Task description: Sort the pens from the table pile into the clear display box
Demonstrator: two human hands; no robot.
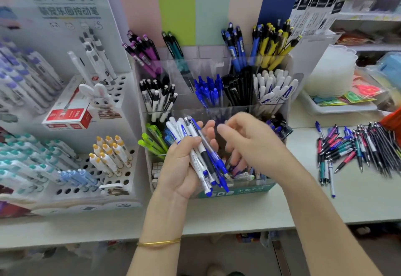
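My left hand (181, 165) grips a bundle of white and blue pens (201, 156), tips pointing down and to the right, in front of the clear display box (217, 110). My right hand (249, 141) hovers just right of the bundle, fingers loosely bent and holding nothing, blurred by motion. The box's compartments hold purple, teal, blue, yellow, black and white pens standing upright. A pile of mixed pens (355, 147) lies on the table to the right.
A white peg display (104, 152) with capped pens and a red box (67, 117) stands on the left. A white tray (338, 106) with coloured packets sits behind the pile. Green pens (152, 138) fill the box's lower left slot.
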